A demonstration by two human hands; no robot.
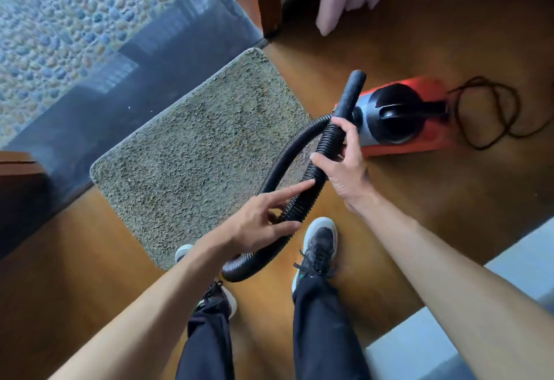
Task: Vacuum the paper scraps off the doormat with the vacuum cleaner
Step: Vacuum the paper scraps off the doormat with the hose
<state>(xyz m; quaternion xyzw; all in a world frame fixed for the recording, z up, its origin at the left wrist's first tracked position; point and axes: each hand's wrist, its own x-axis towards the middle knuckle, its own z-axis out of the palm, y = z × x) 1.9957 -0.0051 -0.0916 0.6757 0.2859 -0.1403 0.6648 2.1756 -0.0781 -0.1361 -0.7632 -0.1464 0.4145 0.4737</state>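
While we stand at the near edge of the doormat (192, 152), we hold one hose (301, 200) with two hands.
Our right hand (344, 170) is wrapped around the bumpy black hose; our left hand (260, 224) holds it lower down, one finger straight. The fuzzy tan doormat lies along the glass door (126, 80). One red vacuum cleaner (395, 116) sits on the brown floor (419, 50) by the doormat's right edge.

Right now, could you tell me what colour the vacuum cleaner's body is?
The vacuum cleaner's body is orange-red with a black top; the head view shows it.
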